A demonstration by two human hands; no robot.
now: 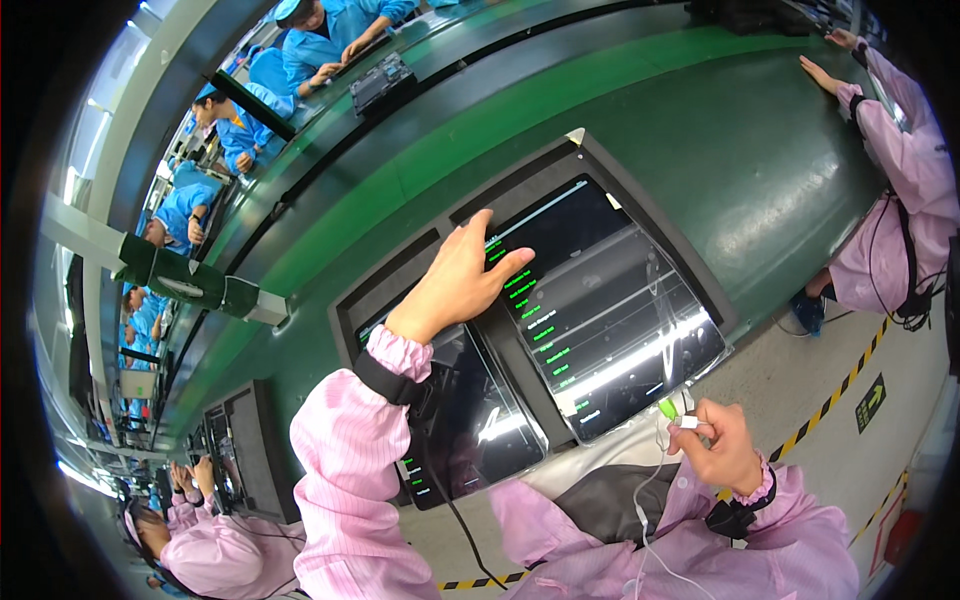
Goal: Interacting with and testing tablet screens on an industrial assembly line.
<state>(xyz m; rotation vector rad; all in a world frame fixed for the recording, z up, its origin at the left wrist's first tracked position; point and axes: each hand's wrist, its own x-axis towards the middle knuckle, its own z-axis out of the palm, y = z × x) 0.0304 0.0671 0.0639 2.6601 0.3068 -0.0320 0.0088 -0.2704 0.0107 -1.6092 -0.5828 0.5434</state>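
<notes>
The person's left hand (462, 280) lies spread on the upper left part of a large tablet (605, 310), its fingers loosely apart and the forefinger stretched toward the top edge of the dark screen, where a column of green lines of text runs down the glass. The tablet sits tilted in a black foam tray (690, 250) on the green conveyor belt (720, 130); a second tablet (470, 425) lies just beside it on the left, partly under the pink sleeve (350, 470) of the left arm. The right hand (722, 447) hovers near the lower right corner of the large tablet — its fingers pinched shut on a white cable plug (688, 423) with a green tip pointing at the tablet's edge, the thin white cable (645, 500) trailing down over the person's lap. Whether the plug touches the tablet cannot be told. Other workers in pink and blue coats stand along the belt, well apart from both hands.
</notes>
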